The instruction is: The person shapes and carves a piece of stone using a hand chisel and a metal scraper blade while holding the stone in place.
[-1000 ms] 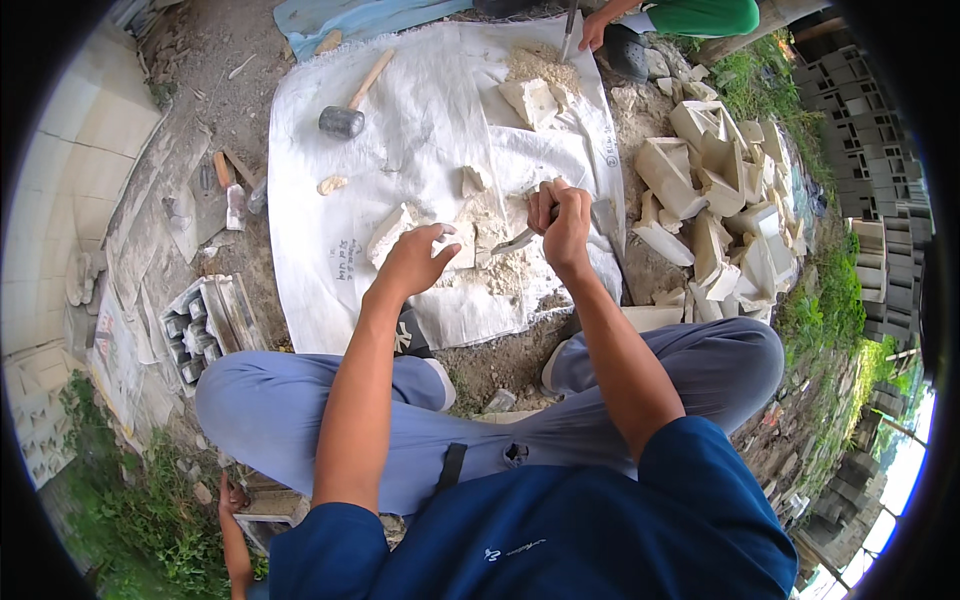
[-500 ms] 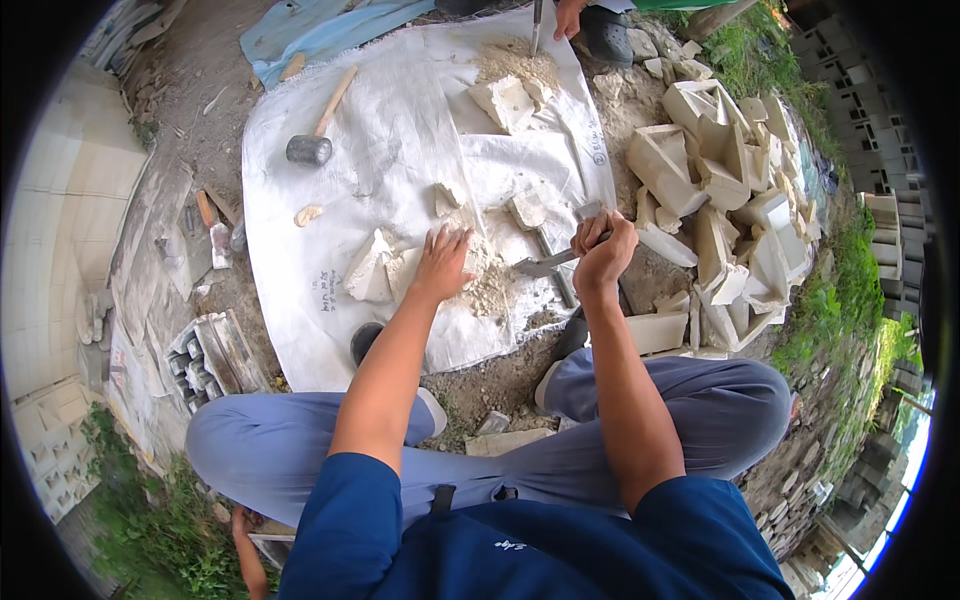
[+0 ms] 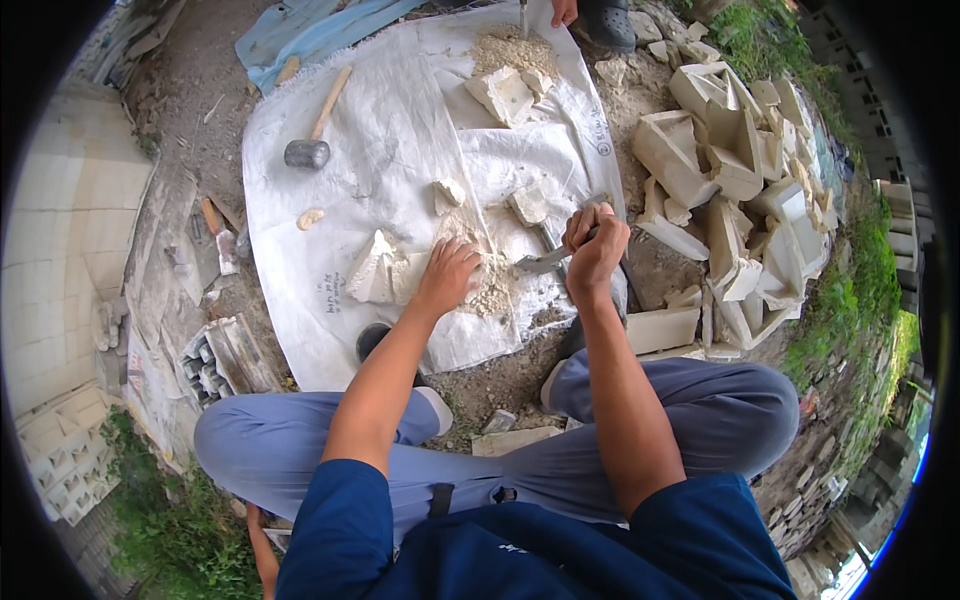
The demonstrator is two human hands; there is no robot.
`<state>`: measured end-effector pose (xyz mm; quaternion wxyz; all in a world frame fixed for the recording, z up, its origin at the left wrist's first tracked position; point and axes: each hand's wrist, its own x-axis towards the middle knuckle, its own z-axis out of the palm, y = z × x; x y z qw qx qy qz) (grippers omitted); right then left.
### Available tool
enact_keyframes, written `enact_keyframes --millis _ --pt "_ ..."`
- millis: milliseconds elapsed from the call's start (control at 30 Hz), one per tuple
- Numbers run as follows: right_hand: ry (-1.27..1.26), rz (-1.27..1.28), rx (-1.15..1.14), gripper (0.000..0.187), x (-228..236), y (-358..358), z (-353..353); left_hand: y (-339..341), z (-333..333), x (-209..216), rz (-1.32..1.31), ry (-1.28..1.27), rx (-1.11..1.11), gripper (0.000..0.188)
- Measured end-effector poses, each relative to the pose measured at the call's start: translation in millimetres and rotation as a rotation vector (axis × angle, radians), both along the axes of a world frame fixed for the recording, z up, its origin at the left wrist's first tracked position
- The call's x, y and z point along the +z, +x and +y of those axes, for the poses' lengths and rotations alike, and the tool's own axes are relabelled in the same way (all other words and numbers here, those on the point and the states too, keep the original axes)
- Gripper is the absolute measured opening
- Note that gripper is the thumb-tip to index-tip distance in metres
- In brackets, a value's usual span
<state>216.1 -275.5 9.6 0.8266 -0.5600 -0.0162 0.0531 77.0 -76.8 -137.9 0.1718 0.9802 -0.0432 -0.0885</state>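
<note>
My left hand lies over pale rubble, fingers apart and touching broken pieces. A pale stone-like chunk sits just left of it, and crumbled bits spread to its right. My right hand is closed around a grey metal hand tool. The tool's flat, narrow end points left toward the crumbs; the fist hides much of the rest, so its exact kind is unclear. Beyond the hands lie a smaller chunk and another chunk. Everything rests on a white woven sheet.
A black-headed mallet with a wooden handle lies farther left. Broken pale moulded pieces are heaped on the right. At the far edge, another person's hand shows near a metal rod over crumbs. A trowel-like tool lies left.
My right fist has turned slightly around the tool, whose narrow end stays by the crumbs. The fingers of my left hand have drawn in a little. The view has shifted slightly.
</note>
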Motion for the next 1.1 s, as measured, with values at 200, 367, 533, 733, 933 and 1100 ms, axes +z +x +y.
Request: enact_keyframes --millis 200,367,533,733,933,1100 --pt "-0.011 -0.042 0.001 0.051 -4 -2 -3 -1 -11 14 0.153 0.030 0.031 0.105" --pt "-0.064 -0.047 -0.001 0.053 -4 -3 -3 2 -13 13 0.196 0.043 0.055 0.102" --pt "-0.035 -0.100 -0.001 0.043 -6 -7 1 2 -12 11 0.108 0.039 0.051 0.089" --pt "-0.125 -0.145 0.013 0.044 -12 -6 -6 9 5 22 -0.024 -0.271 0.247 0.051" --pt "-0.119 -0.135 0.030 0.045 -10 -9 2 27 39 32 -0.082 -0.446 0.656 0.036" --pt "-0.101 -0.139 0.038 0.045 -12 -3 0 30 75 35 0.011 -0.421 0.801 0.039"
